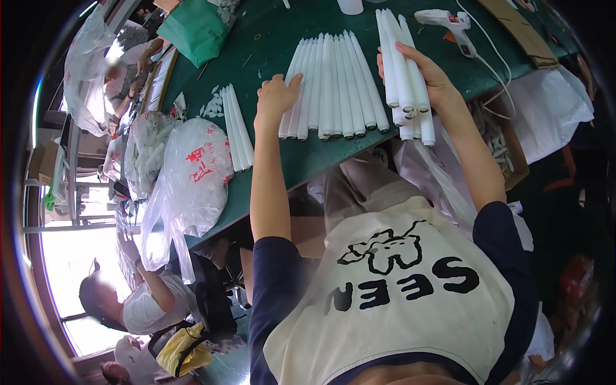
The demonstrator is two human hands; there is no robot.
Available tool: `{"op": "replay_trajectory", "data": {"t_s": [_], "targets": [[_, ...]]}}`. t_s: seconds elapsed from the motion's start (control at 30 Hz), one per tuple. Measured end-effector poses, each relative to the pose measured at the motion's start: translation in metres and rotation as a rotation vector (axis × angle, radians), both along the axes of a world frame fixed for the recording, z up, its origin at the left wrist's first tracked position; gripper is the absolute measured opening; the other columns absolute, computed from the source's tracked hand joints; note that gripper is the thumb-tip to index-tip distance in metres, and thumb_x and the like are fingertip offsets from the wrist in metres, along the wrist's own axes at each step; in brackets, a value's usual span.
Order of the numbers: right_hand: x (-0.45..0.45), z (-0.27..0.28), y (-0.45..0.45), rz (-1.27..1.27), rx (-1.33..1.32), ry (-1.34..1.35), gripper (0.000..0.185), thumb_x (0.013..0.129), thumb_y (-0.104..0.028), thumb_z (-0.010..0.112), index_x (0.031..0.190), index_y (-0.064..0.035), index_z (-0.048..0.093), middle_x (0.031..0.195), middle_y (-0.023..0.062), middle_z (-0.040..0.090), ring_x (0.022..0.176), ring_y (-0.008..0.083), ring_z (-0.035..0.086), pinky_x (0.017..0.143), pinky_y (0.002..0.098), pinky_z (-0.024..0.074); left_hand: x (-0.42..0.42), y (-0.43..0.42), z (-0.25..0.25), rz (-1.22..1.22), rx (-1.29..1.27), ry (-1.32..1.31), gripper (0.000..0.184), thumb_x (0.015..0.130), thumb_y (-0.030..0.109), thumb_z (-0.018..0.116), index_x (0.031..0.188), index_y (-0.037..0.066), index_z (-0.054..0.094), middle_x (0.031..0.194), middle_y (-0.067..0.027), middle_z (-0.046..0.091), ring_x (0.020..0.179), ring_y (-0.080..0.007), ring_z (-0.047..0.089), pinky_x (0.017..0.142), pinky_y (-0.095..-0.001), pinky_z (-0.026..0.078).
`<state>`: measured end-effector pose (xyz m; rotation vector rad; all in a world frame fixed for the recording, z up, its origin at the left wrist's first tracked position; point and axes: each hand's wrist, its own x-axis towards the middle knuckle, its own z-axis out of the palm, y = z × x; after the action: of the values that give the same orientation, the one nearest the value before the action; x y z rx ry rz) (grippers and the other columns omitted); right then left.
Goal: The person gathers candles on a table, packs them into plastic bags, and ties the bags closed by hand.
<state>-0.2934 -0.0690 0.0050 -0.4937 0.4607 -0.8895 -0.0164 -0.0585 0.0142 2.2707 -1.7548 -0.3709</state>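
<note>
- Grasp: your right hand [428,76] is closed around a bundle of white taper candles [403,72], thumb and palm on its right side, fingertips showing at its left.
- Bundle attitude: the narrow tips point away from you and the blunt bases face you, near the table edge. Whether the bundle touches the table is unclear.
- Your left hand [277,97] is released, fingers loosely bent and thumb apart, at the left side of the main candle row [335,90]. Contact with the leftmost candles cannot be confirmed.
- Main candle row: laid side by side on the green table [256,61], between your hands, tips away from you, bases slightly uneven.
- Small candle group [237,131]: flat on the table, left of your left forearm, with small white pieces [213,104] near its upper left.
- White glue gun [454,27]: on the table beyond and right of the bundle, cord running rightward.
- Clear plastic bag [192,179] with red print: just beside the small group, at left.
- Green bag [194,29]: farther off, upper left.
</note>
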Motion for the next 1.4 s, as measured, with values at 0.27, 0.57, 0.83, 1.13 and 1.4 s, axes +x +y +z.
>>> {"op": "replay_trajectory", "data": {"t_s": [0.27, 0.57, 0.83, 1.13, 1.4], "targets": [[-0.008, 0.024, 0.05, -0.259, -0.077, -0.062, 0.047, 0.072, -0.025, 0.069, 0.105, 0.0017, 0.047, 0.095, 0.0125, 0.056, 0.088, 0.0218, 0.057, 0.074, 0.0379, 0.0503, -0.038, 0.04, 0.038, -0.163, -0.465, 0.055, 0.054, 0.082, 0.039, 0.052, 0.118, -0.001, 0.045, 0.112, -0.0238, 0.049, 0.108, -0.0369, 0.043, 0.089, -0.0406, 0.037], [-0.007, 0.02, 0.147, -0.389, -0.195, 0.09, 0.047, 0.072, -0.021, 0.068, 0.107, 0.0004, 0.046, 0.094, 0.0114, 0.055, 0.085, 0.0201, 0.058, 0.071, 0.0355, 0.0507, -0.112, 0.148, 0.04, -0.849, -0.132, 1.1, 0.067, 0.08, 0.028, 0.057, 0.129, -0.003, 0.025, 0.123, -0.0221, 0.039, 0.117, -0.0289, 0.037, 0.098, -0.0368, 0.027], [-0.011, -0.046, 0.193, -0.327, -0.5, 0.49, 0.064, 0.062, -0.018, 0.075, 0.116, -0.0029, 0.043, 0.103, 0.0065, 0.053, 0.095, 0.0159, 0.052, 0.082, 0.0304, 0.0426, -0.146, 0.151, 0.007, -0.691, 0.155, 1.208, 0.079, 0.069, 0.029, 0.07, 0.127, -0.002, 0.025, 0.117, -0.0182, 0.043, 0.105, -0.0222, 0.046, 0.086, -0.0332, 0.04], [-0.011, -0.073, 0.229, 0.046, -0.417, 0.758, 0.052, 0.06, -0.025, 0.076, 0.101, -0.0019, 0.055, 0.094, 0.009, 0.058, 0.087, 0.0165, 0.055, 0.078, 0.0299, 0.0437, -0.141, 0.158, -0.041, -0.727, 0.276, 1.457, 0.051, 0.064, 0.019, 0.071, 0.105, -0.003, 0.05, 0.1, -0.0153, 0.057, 0.09, -0.0209, 0.057, 0.078, -0.0332, 0.046], [-0.008, -0.121, 0.238, 0.176, -0.325, 0.676, 0.066, 0.057, -0.036, 0.076, 0.104, 0.0037, 0.051, 0.094, 0.0126, 0.058, 0.087, 0.0211, 0.057, 0.078, 0.03, 0.0446, -0.142, 0.16, -0.09, -0.727, 0.565, 1.651, 0.049, 0.062, 0.014, 0.067, 0.1, 0.01, 0.036, 0.077, -0.0091, 0.05, 0.079, -0.0239, 0.055, 0.074, -0.0391, 0.047]]}}
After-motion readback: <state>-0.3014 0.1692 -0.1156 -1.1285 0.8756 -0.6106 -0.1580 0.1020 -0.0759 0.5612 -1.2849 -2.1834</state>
